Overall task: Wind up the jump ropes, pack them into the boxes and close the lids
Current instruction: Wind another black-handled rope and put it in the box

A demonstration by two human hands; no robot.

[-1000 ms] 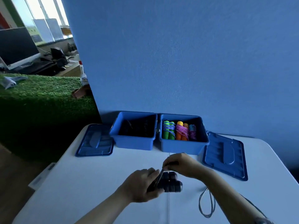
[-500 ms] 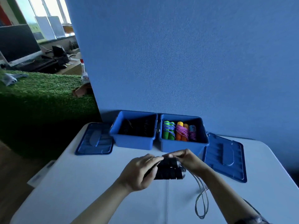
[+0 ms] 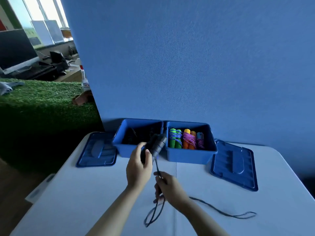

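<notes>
At table centre, 6 o'clock of the boxes | left hand (image 3: 139,169) clamps black handles (image 3: 156,144) | right hand (image 3: 167,187) pinches cord (image 3: 221,212), slack trailing to 4 o'clock | tip: probably keep wraps tight, feed slack slowly

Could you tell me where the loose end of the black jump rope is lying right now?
In the head view, the black jump rope trails from the right hand across the white table to the right, ending in a loop near the front, below the right-hand lid.
</notes>
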